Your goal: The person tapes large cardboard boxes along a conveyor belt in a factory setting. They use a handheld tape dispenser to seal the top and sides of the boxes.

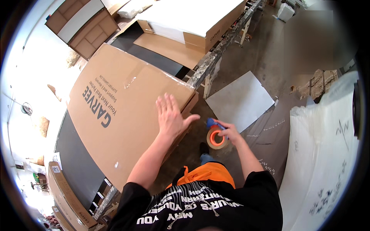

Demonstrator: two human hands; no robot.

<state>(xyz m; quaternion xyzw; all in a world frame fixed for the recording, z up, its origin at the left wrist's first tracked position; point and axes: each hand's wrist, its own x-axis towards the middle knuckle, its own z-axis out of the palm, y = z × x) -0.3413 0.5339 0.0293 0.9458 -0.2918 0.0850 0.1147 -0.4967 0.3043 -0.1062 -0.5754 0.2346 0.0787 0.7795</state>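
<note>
A large flat cardboard box (pixel 127 100) with dark printing lies on the black work surface in front of me, to the left. My left hand (pixel 170 117) rests on or just above its top, near the right edge, with the fingers stretched out and the thumb spread. Low at my right side, my right hand (pixel 229 133) grips a blue tape dispenser (pixel 211 123). A roll of brown tape (pixel 212 144) with an orange core sits in the dispenser, beside the box and apart from it.
A long open carton (pixel 196 40) with white contents stands farther along the black table (pixel 79 158). A paint-spattered rail (pixel 216 57) runs along the table's side. A pale sheet (pixel 241 100) lies on the floor. Tall white wrapped panels (pixel 316 154) stand at right. More cartons (pixel 65 192) stand lower left.
</note>
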